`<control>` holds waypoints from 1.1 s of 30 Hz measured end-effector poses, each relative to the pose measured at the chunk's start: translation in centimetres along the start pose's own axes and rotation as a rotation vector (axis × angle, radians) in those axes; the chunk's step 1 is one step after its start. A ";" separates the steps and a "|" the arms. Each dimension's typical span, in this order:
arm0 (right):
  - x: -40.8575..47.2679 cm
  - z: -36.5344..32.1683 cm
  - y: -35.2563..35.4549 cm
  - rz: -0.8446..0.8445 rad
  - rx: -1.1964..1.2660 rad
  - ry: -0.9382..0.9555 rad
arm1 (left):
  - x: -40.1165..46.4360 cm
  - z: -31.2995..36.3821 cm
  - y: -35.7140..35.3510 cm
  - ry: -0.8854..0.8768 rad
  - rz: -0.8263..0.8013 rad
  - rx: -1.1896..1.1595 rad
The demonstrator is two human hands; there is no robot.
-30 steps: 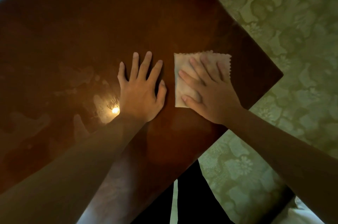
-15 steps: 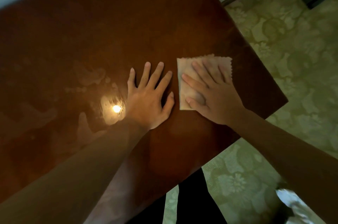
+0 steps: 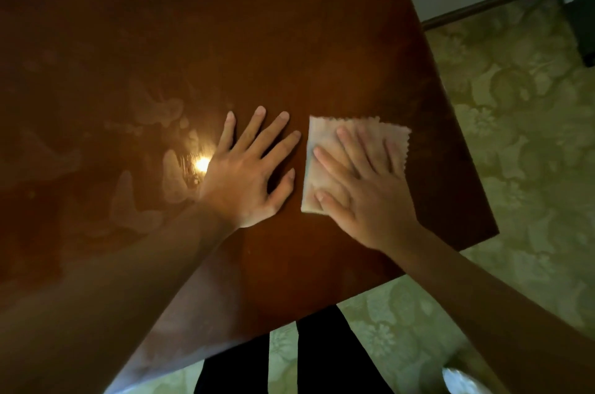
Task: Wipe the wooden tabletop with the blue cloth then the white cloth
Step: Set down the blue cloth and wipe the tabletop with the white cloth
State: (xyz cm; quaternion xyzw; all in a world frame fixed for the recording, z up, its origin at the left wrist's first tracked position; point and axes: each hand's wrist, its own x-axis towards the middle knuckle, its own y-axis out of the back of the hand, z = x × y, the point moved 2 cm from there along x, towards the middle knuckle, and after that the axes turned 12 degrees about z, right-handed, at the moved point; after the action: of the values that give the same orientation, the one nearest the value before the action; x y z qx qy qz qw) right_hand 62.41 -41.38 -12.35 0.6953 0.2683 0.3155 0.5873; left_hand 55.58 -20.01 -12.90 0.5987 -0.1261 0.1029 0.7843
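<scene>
The dark wooden tabletop (image 3: pixel 289 39) fills most of the head view, with pale smear marks and a bright light reflection on its left half. A small white cloth (image 3: pixel 322 148) with zigzag edges lies flat near the table's right corner. My right hand (image 3: pixel 363 190) presses flat on top of the white cloth, fingers spread, covering most of it. My left hand (image 3: pixel 248 174) rests flat on the bare wood just left of the cloth, fingers apart, holding nothing. No blue cloth is in view.
The table's right corner (image 3: pixel 492 229) and near edge drop off to a green patterned carpet (image 3: pixel 531 152). My dark trouser legs (image 3: pixel 325 358) stand below the near edge. A dark object (image 3: pixel 582 23) sits on the floor at the far right by the wall.
Both hands and the white cloth keep their places on the table. The view has tilted, showing more of the wall and floor at the right.
</scene>
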 end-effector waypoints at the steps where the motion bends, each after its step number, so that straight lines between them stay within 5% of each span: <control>1: 1.5 0.5 -0.2 -0.016 -0.009 0.012 | 0.0 0.0 0.0 0.002 0.007 -0.003; 33: 5.8 2.5 -0.6 0.051 0.079 0.224 | 0.0 0.0 0.3 0.052 0.015 -0.031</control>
State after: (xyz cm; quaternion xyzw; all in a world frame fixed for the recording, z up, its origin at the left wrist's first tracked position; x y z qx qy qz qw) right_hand 68.14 -38.56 -12.54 0.6848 0.3266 0.3954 0.5177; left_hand 55.44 -19.92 -12.61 0.5827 -0.1119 0.1224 0.7956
